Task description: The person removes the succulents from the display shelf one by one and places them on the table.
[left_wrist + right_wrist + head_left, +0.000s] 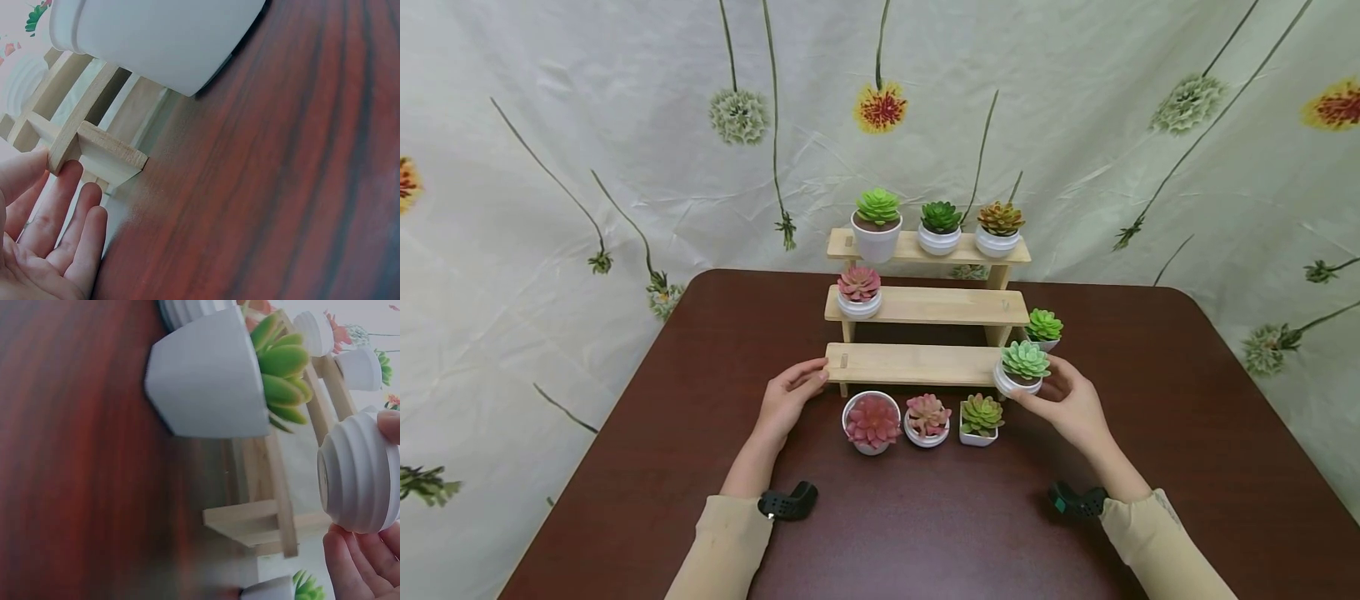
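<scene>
A pale-green potted succulent [1026, 360] is held by the right hand [1075, 407], its grip spread to the width of the ribbed pot [359, 475], apparently just above the right end of the lowest tier [917, 364] of the wooden stand [932, 305]; the tier's long axis is directed leftward from this grip. Its left end is pinched by the left hand [786, 402], well apart from the pot.

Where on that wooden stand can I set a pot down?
Bare: the pale wooden middle shelf, right of the pink succulent in a round white pot; the pale wooden bottom shelf, between the left hand and the mint-green succulent in the right hand. Crowded: the pale wooden top shelf, bearing three white-potted succulents.
</scene>
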`<state>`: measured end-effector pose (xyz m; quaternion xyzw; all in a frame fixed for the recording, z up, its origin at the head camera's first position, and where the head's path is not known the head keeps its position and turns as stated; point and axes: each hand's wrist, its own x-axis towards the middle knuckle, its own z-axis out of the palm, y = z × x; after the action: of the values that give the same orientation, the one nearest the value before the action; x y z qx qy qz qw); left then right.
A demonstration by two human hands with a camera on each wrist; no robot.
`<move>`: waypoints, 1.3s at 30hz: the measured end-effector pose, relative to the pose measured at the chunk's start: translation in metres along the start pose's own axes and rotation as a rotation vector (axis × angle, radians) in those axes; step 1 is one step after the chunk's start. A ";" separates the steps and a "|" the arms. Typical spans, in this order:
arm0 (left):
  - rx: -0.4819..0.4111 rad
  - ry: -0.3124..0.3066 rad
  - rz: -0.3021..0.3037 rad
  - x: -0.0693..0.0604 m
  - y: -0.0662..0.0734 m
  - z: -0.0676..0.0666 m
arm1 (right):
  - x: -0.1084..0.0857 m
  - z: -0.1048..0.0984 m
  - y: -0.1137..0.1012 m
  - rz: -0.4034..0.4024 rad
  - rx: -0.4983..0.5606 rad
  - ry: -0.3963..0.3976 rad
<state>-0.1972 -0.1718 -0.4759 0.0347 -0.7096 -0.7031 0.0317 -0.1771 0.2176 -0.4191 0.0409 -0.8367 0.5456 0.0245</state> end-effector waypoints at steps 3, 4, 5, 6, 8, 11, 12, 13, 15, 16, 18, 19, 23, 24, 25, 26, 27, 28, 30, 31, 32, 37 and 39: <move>-0.004 0.002 0.000 0.000 -0.001 0.000 | -0.004 -0.001 0.005 0.007 -0.007 -0.002; -0.006 0.003 0.001 0.000 -0.001 0.000 | -0.005 -0.001 0.007 0.008 -0.010 -0.001; -0.008 0.005 0.001 0.000 -0.001 0.000 | -0.006 -0.002 0.009 0.009 -0.009 -0.003; -0.009 0.004 0.001 0.000 -0.001 0.000 | -0.007 -0.002 0.011 0.009 -0.013 -0.002; -0.008 0.004 -0.002 0.000 -0.001 0.000 | -0.010 -0.003 0.015 0.007 -0.009 -0.002; -0.005 0.001 -0.008 0.000 -0.001 0.000 | -0.014 -0.003 0.021 0.001 -0.010 -0.002; -0.004 0.000 -0.009 0.000 -0.001 0.001 | -0.015 -0.004 0.023 0.001 -0.013 -0.001; -0.006 0.000 -0.009 0.000 -0.001 0.001 | -0.016 -0.004 0.025 0.002 -0.010 0.000; -0.011 0.002 -0.004 0.000 -0.001 0.000 | -0.017 -0.004 0.028 0.003 -0.012 0.001; -0.011 0.003 -0.003 0.000 -0.001 0.000 | -0.018 -0.004 0.030 0.007 -0.016 0.001; -0.012 0.004 0.000 0.000 -0.001 0.000 | -0.019 -0.004 0.033 0.015 -0.025 0.000; -0.013 0.004 0.001 0.000 -0.001 0.000 | -0.020 -0.004 0.034 0.018 -0.032 -0.002; -0.013 0.005 -0.001 0.000 -0.001 0.000 | -0.022 -0.004 0.039 0.023 -0.061 -0.007; -0.013 0.004 -0.001 0.000 -0.001 0.000 | -0.022 -0.004 0.040 0.023 -0.064 -0.007; -0.014 0.005 0.000 0.000 -0.001 0.000 | -0.022 -0.004 0.041 0.023 -0.067 -0.007; -0.015 0.005 0.000 0.000 -0.001 0.000 | -0.022 -0.004 0.041 0.023 -0.067 -0.009; -0.015 0.006 0.001 0.000 -0.001 0.000 | -0.023 -0.004 0.042 0.023 -0.065 -0.010; -0.014 0.006 0.001 0.000 -0.001 0.000 | -0.023 -0.004 0.043 0.023 -0.067 -0.011; -0.012 0.004 0.002 -0.001 -0.001 0.000 | -0.023 -0.003 0.045 0.024 -0.070 -0.017; -0.010 0.002 0.001 -0.001 -0.001 0.000 | -0.023 -0.003 0.046 0.024 -0.071 -0.020; -0.010 0.002 0.001 -0.001 -0.001 0.000 | -0.023 -0.003 0.047 0.024 -0.071 -0.021; -0.003 0.001 -0.005 -0.001 0.000 0.000 | -0.024 -0.001 0.051 0.018 -0.088 -0.020; -0.005 0.001 -0.004 -0.001 -0.001 0.000 | -0.024 0.000 0.053 0.018 -0.096 -0.024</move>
<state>-0.1966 -0.1715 -0.4765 0.0365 -0.7078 -0.7048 0.0307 -0.1580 0.2403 -0.4691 0.0388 -0.8623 0.5047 0.0116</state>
